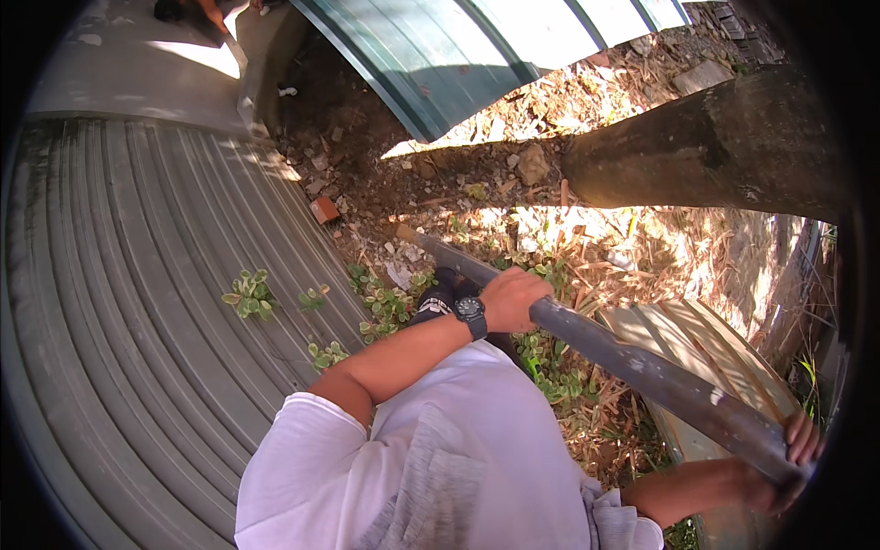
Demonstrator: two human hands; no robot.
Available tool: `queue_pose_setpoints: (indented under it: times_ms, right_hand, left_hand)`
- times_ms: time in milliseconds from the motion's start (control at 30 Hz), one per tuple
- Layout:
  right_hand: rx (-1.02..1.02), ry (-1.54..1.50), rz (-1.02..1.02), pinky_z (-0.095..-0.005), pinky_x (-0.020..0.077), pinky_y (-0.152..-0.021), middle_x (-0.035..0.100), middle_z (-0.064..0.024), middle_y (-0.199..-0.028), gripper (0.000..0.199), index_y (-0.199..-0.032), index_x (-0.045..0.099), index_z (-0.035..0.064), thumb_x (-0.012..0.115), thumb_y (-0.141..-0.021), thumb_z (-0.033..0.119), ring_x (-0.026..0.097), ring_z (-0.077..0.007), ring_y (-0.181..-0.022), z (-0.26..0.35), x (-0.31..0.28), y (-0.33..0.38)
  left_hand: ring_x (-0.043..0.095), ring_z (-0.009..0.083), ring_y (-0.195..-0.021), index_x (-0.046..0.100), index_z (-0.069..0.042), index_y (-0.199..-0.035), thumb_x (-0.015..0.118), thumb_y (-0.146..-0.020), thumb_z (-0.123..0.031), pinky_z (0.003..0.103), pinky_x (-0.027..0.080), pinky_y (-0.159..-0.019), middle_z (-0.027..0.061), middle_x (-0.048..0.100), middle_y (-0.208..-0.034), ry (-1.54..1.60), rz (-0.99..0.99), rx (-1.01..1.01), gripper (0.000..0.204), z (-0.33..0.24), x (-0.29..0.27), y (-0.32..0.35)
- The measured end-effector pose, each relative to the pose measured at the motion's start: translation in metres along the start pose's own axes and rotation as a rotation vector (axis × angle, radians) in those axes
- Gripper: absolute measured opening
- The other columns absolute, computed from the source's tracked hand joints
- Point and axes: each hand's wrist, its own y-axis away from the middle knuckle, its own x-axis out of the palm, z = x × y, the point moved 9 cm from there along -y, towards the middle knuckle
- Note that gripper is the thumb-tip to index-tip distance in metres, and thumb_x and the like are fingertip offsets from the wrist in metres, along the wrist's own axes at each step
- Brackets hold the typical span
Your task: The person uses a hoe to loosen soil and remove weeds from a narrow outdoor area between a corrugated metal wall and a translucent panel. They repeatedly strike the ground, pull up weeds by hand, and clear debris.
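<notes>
A long, dark grey pipe (632,359) with pale scuffs runs slantwise across my front, from the rubble in the middle to the lower right. My left hand (516,300), with a black watch on its wrist, is closed round the pipe near its middle. Close to the pipe's lower right end, my right hand (801,442) wraps it, fingers over the top; part of this hand is in shadow. The pipe's far tip points at loose soil and stones, and I cannot tell whether it touches them.
Grey ribbed sheeting (156,321) spreads along the left. A green metal sheet (431,64) juts in at the top. A thick tree trunk (706,142) lies across the upper right. Near a red brick (324,210) are leafy plants (385,307). Another person's arm (213,14) shows top left.
</notes>
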Motion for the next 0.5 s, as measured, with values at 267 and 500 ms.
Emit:
queue_pose_setpoints:
  times_ms: [267, 500]
  right_hand:
    - [0.324, 0.305, -0.551, -0.0428, 0.0441, -0.095, 0.058, -0.0040, -0.097, 0.022, -0.114, 0.053, 0.0120, 0.064, -0.098, 0.022, 0.056, -0.0205, -0.095, -0.111, -0.089, 0.191]
    - [0.316, 0.180, -0.417, -0.0444, 0.0393, -0.101, 0.052, -0.0057, -0.103, 0.023, -0.114, 0.051, 0.0092, 0.062, -0.100, 0.024, 0.051, -0.0216, -0.100, -0.066, -0.103, 0.156]
  left_hand:
    - [0.067, 0.0378, -0.091, 0.068, -0.012, -0.096, 0.074, -0.070, -0.014, 0.050, 0.052, -0.078, 0.0120, 0.070, -0.087, -0.121, 0.582, -0.190, 0.027, 0.187, 0.085, 0.042]
    - [0.069, 0.0398, -0.084, 0.068, -0.010, -0.090, 0.073, -0.068, -0.013, 0.050, 0.053, -0.074, 0.0146, 0.071, -0.082, -0.185, 0.679, -0.236, 0.023, 0.111, 0.082, 0.015]
